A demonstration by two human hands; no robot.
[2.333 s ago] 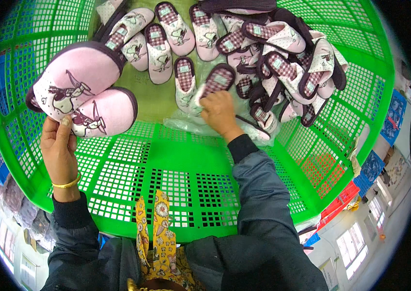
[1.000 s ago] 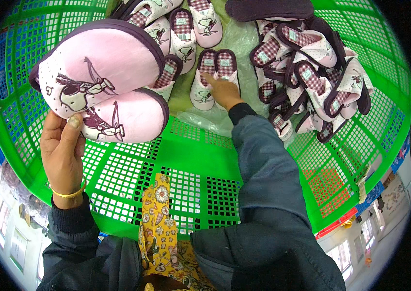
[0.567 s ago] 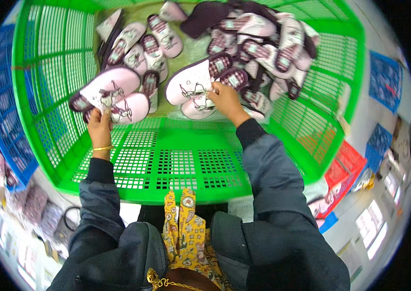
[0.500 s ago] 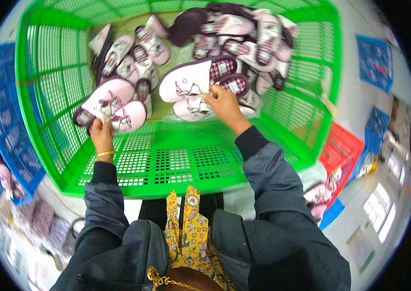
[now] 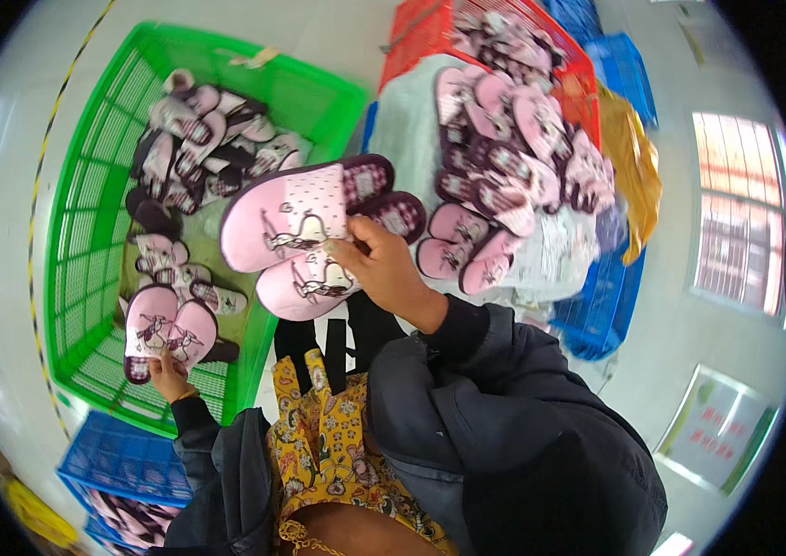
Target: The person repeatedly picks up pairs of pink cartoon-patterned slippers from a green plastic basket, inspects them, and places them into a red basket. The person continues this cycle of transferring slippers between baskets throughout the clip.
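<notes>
Over green crate (image 5: 87, 232), both hands (image 5: 391, 273) grip pink slipper pairs (image 5: 305, 236).

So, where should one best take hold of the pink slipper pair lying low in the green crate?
Probably at the heel ends of the slipper pair, coming from the near crate wall, where the left hand already meets them: both slippers lie side by side, so one pinch takes both.

My right hand (image 5: 391, 273) grips a pink slipper pair (image 5: 305, 232) raised beside the green crate (image 5: 87, 185). My left hand (image 5: 169, 378) holds a second pair (image 5: 169, 329) inside that crate. More slippers (image 5: 513, 157) are piled to the right.
</notes>
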